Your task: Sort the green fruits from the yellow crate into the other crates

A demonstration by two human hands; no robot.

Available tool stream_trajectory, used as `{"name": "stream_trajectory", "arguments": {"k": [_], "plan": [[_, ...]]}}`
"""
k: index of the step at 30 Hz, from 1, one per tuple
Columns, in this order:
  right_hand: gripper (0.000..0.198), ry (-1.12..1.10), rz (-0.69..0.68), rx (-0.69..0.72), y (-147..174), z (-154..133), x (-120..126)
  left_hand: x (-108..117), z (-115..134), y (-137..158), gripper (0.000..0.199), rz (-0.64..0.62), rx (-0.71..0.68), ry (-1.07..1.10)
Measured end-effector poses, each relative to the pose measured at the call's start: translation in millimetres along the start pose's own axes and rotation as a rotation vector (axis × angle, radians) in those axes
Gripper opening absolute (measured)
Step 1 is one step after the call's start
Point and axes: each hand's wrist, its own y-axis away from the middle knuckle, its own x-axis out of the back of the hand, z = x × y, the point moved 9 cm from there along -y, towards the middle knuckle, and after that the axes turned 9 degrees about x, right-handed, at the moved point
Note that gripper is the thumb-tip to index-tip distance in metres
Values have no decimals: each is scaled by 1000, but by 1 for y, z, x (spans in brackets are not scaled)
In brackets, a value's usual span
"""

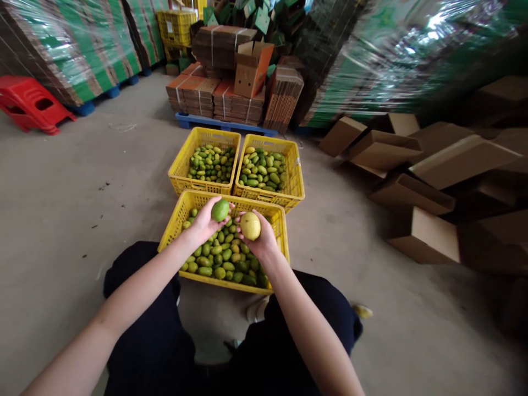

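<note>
A smooth green oval fruit rests in my left hand, the fingers curled under it. In my right hand is a rounder yellow fruit with small dark specks, held in the palm. Both hands are side by side above a yellow plastic crate standing between my knees. Many green and yellowish oval fruits fill its bottom; their exact kind I cannot tell. My hands and forearms hide part of them.
Two more yellow crates of similar fruit adjoin the near crate. Behind them flattened cartons sit on a blue pallet. Open cardboard boxes lie at right, a red stool at left, wrapped stacks beyond.
</note>
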Motion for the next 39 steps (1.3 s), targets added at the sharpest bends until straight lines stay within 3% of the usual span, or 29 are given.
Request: {"name": "stream_trajectory", "arguments": {"k": [4, 13, 18, 25, 29, 34, 39], "plan": [[23, -17, 7, 55, 4, -6, -4, 5, -5, -5, 32, 38, 25, 8], [4, -14, 92, 89, 7, -10, 0, -3, -1, 4, 31, 28, 43, 103], [8, -13, 133, 138, 4, -16, 6, 0, 3, 5, 27, 51, -8, 250], [11, -147, 85, 96, 3, -17, 5, -2, 0, -2, 17, -5, 13, 242], [14, -238, 57, 80, 4, -18, 3, 0, -11, -5, 35, 5, 139, 161], [14, -214, 131, 54, 3, -18, 8, -4, -24, -3, 64, -33, 267, 28], [19, -151, 94, 56, 0, -17, 7, -9, -30, -3, 69, -86, 291, -14]]}}
